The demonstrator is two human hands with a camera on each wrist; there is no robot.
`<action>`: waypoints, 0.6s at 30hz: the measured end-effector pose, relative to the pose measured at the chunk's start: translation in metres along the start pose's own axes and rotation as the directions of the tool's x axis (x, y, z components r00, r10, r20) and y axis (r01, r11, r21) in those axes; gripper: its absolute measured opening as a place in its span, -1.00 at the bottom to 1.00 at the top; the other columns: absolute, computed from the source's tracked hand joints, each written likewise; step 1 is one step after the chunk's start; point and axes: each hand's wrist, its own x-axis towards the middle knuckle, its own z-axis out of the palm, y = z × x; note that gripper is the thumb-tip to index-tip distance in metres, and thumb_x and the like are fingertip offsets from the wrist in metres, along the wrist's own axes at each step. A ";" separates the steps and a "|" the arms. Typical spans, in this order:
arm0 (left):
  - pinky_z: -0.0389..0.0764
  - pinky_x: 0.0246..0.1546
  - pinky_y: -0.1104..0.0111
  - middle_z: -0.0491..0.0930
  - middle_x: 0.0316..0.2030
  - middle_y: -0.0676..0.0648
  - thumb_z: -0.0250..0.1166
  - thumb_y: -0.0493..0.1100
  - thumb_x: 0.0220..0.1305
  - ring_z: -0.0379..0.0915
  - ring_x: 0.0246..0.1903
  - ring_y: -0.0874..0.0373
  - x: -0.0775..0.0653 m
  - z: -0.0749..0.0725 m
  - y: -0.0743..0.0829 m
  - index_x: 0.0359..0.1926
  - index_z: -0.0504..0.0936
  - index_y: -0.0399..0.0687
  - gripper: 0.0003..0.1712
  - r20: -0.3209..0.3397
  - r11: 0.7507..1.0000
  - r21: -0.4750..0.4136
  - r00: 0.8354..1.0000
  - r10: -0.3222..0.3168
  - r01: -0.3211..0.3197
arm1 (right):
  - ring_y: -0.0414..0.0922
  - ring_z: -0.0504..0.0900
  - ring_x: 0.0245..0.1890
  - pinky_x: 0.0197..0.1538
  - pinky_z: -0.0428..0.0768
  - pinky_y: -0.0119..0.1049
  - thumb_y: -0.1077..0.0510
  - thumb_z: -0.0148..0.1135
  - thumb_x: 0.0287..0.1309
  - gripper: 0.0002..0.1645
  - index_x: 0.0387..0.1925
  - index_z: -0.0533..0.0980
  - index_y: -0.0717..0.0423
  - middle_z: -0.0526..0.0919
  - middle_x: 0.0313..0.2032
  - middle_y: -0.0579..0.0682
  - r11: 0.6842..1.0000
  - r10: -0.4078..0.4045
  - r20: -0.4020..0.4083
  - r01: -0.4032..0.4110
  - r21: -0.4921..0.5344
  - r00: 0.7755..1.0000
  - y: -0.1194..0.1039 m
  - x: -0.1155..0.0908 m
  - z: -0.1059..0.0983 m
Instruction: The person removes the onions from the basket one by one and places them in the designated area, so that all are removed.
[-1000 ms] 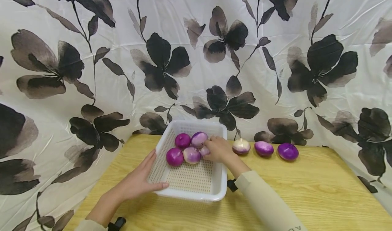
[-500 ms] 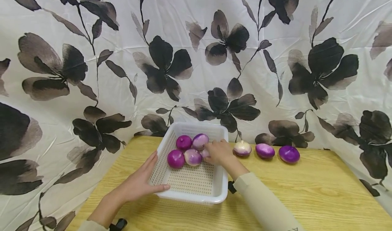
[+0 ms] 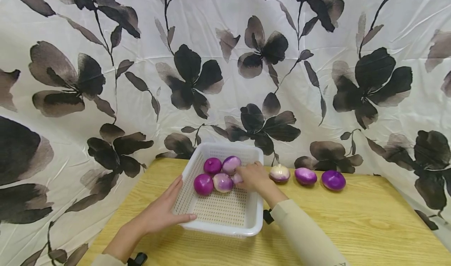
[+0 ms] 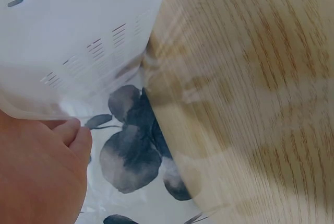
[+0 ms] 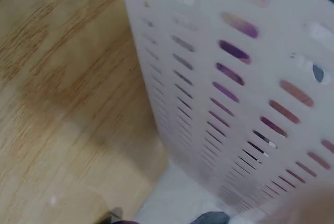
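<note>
A white plastic basket [image 3: 225,230] with slotted walls stands on the wooden table. Inside it, toward the back, sit several purple and purple-white onions [image 3: 203,184]. My left hand [image 3: 158,213] rests against the basket's left side and front corner, fingers fairly straight and thumb on the rim. Reaching over the right wall, my right hand [image 3: 254,178] holds a pale purple onion [image 3: 237,178] beside the others, its fingers partly hiding it. Through the slots in the right wrist view, purple onion skin shows; the fingertips are hidden there.
To the right of the basket, a white-purple onion [image 3: 280,173], a purple onion [image 3: 305,176] and a darker purple onion [image 3: 333,180] stand in a row along the table's [image 3: 352,219] back edge. A floral cloth [image 3: 225,82] hangs behind.
The whole head view has shifted slightly, so things appear a little lower and to the right. Both hands and the onions keep nearly the same places relative to the basket.
</note>
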 end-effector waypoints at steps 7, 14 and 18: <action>0.21 0.40 -0.25 -0.24 0.64 -0.19 0.36 0.55 0.05 -0.05 0.53 -0.32 0.001 0.001 0.000 0.61 -0.08 -0.28 0.46 0.003 1.000 0.016 1.000 0.005 -0.005 | 0.18 0.59 0.00 0.11 0.59 0.11 -0.07 0.47 0.16 -0.32 0.28 0.52 0.04 0.60 -0.02 0.21 0.987 0.001 -0.049 0.007 0.158 0.999 0.008 -0.009 -0.014; 0.23 0.38 -0.27 -0.24 0.64 -0.19 0.36 0.55 0.05 -0.04 0.52 -0.33 0.003 0.002 -0.002 0.62 -0.08 -0.26 0.46 0.003 1.000 0.019 1.000 0.006 -0.007 | 0.11 0.59 0.07 0.16 0.61 0.03 0.04 0.58 -0.01 -0.15 0.32 0.48 0.19 0.54 0.09 0.18 0.904 0.042 -0.176 0.038 0.425 0.983 0.018 -0.021 -0.023; 0.22 0.39 -0.28 -0.24 0.64 -0.20 0.36 0.55 0.06 -0.06 0.53 -0.34 0.003 0.001 -0.001 0.61 -0.07 -0.28 0.45 0.009 1.000 0.013 1.000 0.003 -0.003 | 0.15 0.56 0.17 0.26 0.57 0.08 0.08 0.64 -0.06 -0.13 0.28 0.49 0.29 0.53 0.18 0.21 0.835 0.075 -0.255 0.079 0.545 0.964 0.022 -0.029 -0.028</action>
